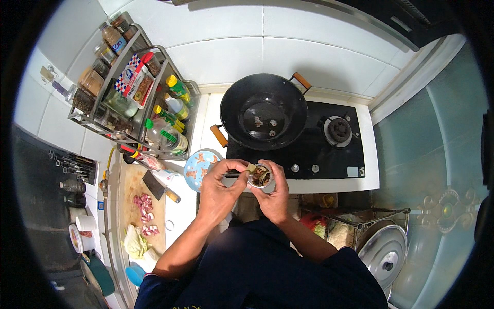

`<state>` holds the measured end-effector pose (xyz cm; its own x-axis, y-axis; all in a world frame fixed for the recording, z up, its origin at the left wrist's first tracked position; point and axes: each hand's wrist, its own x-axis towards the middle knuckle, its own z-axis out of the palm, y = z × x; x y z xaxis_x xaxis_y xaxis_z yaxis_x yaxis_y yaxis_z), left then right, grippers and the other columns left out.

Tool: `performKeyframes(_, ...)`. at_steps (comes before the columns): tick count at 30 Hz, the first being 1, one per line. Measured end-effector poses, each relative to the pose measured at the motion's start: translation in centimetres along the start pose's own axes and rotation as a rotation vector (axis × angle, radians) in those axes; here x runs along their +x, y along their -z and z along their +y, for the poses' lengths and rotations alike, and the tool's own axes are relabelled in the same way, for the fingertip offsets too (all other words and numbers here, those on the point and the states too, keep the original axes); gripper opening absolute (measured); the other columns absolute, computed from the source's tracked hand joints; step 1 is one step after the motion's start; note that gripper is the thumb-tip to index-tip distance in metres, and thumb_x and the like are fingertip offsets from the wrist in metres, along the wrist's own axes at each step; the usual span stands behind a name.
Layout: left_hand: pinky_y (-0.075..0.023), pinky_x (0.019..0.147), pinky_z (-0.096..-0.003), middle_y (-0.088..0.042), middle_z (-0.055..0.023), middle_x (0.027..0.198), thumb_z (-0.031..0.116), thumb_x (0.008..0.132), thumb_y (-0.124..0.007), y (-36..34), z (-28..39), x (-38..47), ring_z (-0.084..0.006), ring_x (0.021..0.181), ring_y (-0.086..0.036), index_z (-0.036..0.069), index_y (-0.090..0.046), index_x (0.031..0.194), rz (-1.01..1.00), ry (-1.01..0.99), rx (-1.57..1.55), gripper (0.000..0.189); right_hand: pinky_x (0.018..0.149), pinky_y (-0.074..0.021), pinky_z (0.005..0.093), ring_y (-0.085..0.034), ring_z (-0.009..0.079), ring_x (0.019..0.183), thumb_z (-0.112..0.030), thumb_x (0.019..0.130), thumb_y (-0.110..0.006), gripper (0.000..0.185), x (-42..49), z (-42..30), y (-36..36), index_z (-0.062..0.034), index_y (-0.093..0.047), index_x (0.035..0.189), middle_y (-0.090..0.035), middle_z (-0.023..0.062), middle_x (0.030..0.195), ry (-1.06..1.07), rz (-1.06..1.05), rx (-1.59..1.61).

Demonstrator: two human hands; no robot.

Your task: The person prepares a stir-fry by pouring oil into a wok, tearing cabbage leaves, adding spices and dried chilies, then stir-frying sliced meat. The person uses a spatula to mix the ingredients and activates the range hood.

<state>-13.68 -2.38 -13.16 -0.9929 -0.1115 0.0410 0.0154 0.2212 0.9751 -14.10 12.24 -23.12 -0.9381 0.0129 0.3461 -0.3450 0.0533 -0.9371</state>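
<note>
My right hand (276, 195) grips a small clear jar (261, 184) near the stove's front edge, its open mouth facing up. Dried brown and tan spice pieces (259, 176) fill it. At the jar's left rim, my left hand (222, 187) pinches a small pale piece (251, 168) between thumb and finger; its exact kind cannot be told. Beyond both hands a black wok (283, 135) with wooden handles sits on the left side of the black gas hob (328, 162). A few small pale pieces (258, 122) lie on its shiny bottom.
Left of my hands is a blue patterned plate (195, 172). A cleaver (154, 186), cut meat (143, 202) and cabbage (135, 242) lie on the wooden cutting board (129, 185). A metal spice rack (141, 131) stands back left. At right, a wire shelf (386, 210) holds a metal lid (386, 251).
</note>
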Motion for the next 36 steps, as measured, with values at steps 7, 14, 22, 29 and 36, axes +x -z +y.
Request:
performKeyframes(7,-0.0501,0.080,-0.0231,-0.070,-0.0028,0.095,-0.002,0.095,-0.069,0.0,-0.1,-0.1,-0.0072,0.088,-0.063,0.000,-0.066,0.104,0.079,-0.012,-0.198,0.010,0.102,-0.0491,0.0349,-0.060,0.0241,0.120,-0.001,0.076,-0.086,0.071,-0.1,0.2,0.2,-0.0002,-0.052,0.138,-0.058,0.0133,0.132,0.004,-0.016,-0.016)
performKeyframes(14,-0.0476,0.074,-0.0201,-0.071,-0.0014,0.094,-0.001,0.096,-0.069,0.2,0.2,0.0,-0.0050,0.083,-0.061,0.001,-0.067,0.106,0.098,0.054,-0.346,0.010,0.101,-0.0518,0.0377,-0.061,0.0294,0.122,0.001,0.074,-0.086,0.078,0.1,-0.5,0.4,-0.0014,-0.048,0.143,-0.058,0.0170,0.133,0.045,-0.070,-0.060)
performKeyframes(22,-0.0470,0.079,-0.0215,-0.069,0.0009,0.092,0.005,0.097,-0.070,0.9,-0.9,4.0,-0.0047,0.084,-0.060,0.001,-0.069,0.103,0.148,-0.060,-0.046,0.007,0.098,-0.0533,0.0365,-0.062,0.0285,0.121,0.001,0.074,-0.087,0.080,-0.4,-0.5,1.4,-0.0025,-0.047,0.143,-0.059,0.0164,0.133,0.043,-0.061,-0.092)
performKeyframes(29,-0.0541,0.074,-0.0333,-0.074,-0.0109,0.089,0.003,0.088,-0.074,-1.9,-6.6,12.9,-0.0216,0.080,-0.070,0.003,-0.075,0.097,0.147,-0.246,0.237,0.009,0.102,-0.0487,0.0350,-0.060,0.0231,0.119,-0.001,0.076,-0.086,0.069,-2.4,-0.8,4.1,-0.0029,-0.053,0.136,-0.057,0.0120,0.129,-0.015,0.025,-0.144)
performKeyframes(36,-0.0518,0.089,-0.0429,-0.074,-0.0092,0.102,0.007,0.084,-0.074,-6.6,-16.3,19.3,-0.0323,0.100,-0.065,0.009,-0.080,0.096,-0.125,-0.517,0.830,0.013,0.102,-0.0491,0.0374,-0.059,0.0258,0.119,-0.004,0.073,-0.088,0.070,-4.1,-1.6,7.0,-0.0076,-0.055,0.134,-0.058,0.0126,0.130,-0.165,0.110,-0.205)
